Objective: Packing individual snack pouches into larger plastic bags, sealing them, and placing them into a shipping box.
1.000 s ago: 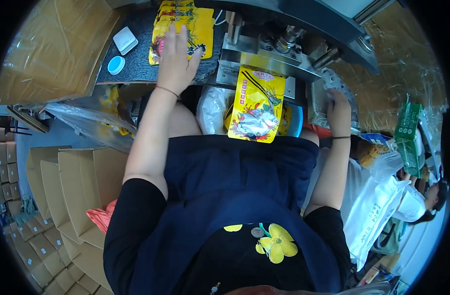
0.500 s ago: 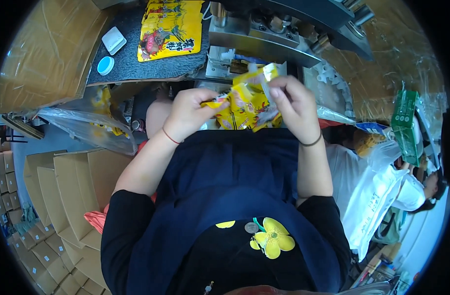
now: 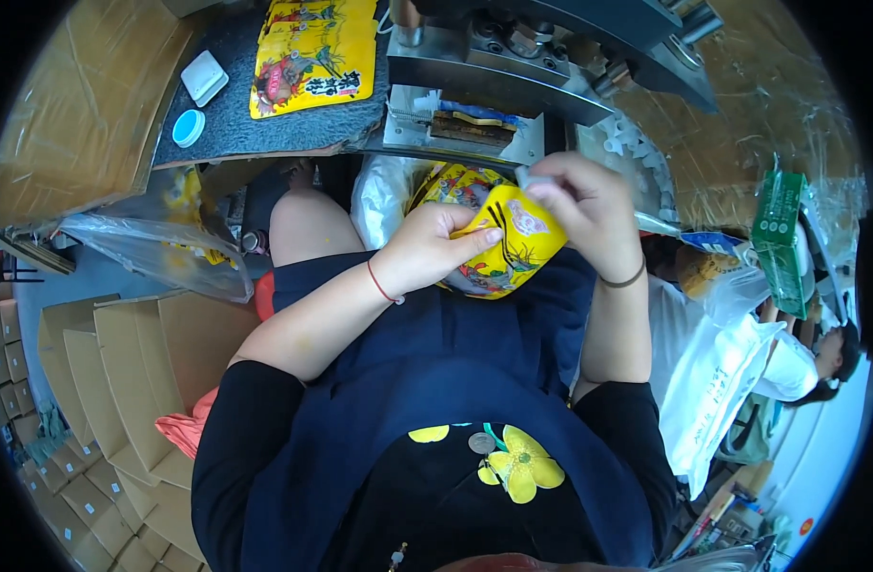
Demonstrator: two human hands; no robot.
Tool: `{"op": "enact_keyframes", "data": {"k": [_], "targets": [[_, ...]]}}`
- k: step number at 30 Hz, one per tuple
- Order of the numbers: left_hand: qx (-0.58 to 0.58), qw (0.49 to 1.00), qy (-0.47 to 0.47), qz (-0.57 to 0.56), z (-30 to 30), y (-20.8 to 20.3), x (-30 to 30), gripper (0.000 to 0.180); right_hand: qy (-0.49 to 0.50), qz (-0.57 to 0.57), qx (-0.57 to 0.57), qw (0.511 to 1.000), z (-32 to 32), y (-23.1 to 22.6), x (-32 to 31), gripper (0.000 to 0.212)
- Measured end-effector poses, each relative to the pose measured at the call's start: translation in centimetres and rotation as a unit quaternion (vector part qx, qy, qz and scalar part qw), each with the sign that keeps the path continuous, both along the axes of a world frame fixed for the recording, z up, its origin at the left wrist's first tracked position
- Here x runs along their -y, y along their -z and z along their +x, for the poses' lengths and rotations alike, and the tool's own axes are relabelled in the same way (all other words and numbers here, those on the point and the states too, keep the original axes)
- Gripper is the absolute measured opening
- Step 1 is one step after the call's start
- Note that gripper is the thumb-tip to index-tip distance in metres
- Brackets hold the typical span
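1. Gripping the yellow pouch (image 3: 539, 234) from its left side, the person's left hand (image 3: 422, 250) has its thumb flat on the printed face and the other fingers tucked behind.
2. That pouch sits tilted above the lap, over the navy apron (image 3: 436, 338), between the two hands.
3. At its upper right corner, the right hand (image 3: 594, 212) has its fingers curled in toward the thumb; something pale shows at the tips, but from where I stand I cannot tell whether they grip it.
4. Just behind, more yellow pouches (image 3: 456, 184) lie beside a whitish plastic bag (image 3: 377, 198).
5. Beyond the hands stands a metal press (image 3: 498, 76).
6. Over on the dark worktop (image 3: 241, 133), a fanned stack of pouches (image 3: 313, 71) lies near a white square dish (image 3: 204, 78) and a round blue lid (image 3: 189, 128).
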State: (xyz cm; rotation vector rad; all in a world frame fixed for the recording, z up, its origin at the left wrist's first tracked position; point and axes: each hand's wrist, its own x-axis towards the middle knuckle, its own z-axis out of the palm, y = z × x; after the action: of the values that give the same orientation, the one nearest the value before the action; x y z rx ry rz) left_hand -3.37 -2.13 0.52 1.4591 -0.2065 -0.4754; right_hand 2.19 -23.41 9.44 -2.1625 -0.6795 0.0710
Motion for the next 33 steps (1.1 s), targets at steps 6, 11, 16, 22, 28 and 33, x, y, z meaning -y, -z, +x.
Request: {"op": "enact_keyframes", "data": {"k": [6, 11, 16, 22, 28, 33], "targets": [[-0.142, 0.983, 0.045, -0.105, -0.1, 0.2, 0.5, 0.038, -0.069, -0.114, 0.023, 0.991, 0.7, 0.1, 1.3, 0.027], [-0.198, 0.967, 0.040, -0.153, 0.9, 0.8, -0.5, 0.032, 0.185, -0.255, 0.192, 0.929, 5.2, 3.7, 5.6, 0.029], [-0.199, 0.955, -0.022, -0.217, 4.8, 0.6, -2.4, 0.034, 0.158, -0.251, 0.178, 0.938, 8.1, 8.5, 9.8, 0.032], [-0.207, 0.956, -0.047, -0.203, 6.4, 0.6, -3.7, 0.040, 0.357, -0.256, 0.165, 0.883, 6.7, 8.0, 6.9, 0.027], [0.347, 0.763, -0.372, 0.399, 11.0, 0.0, -12.6, 0.058, 0.240, -0.312, 0.146, 0.908, 8.3, 9.7, 10.5, 0.029], [0.451, 0.602, -0.172, 0.636, 6.5, 1.8, -13.7, 0.044, 0.300, -0.201, 0.184, 0.914, 4.8, 6.3, 8.2, 0.015]]}}
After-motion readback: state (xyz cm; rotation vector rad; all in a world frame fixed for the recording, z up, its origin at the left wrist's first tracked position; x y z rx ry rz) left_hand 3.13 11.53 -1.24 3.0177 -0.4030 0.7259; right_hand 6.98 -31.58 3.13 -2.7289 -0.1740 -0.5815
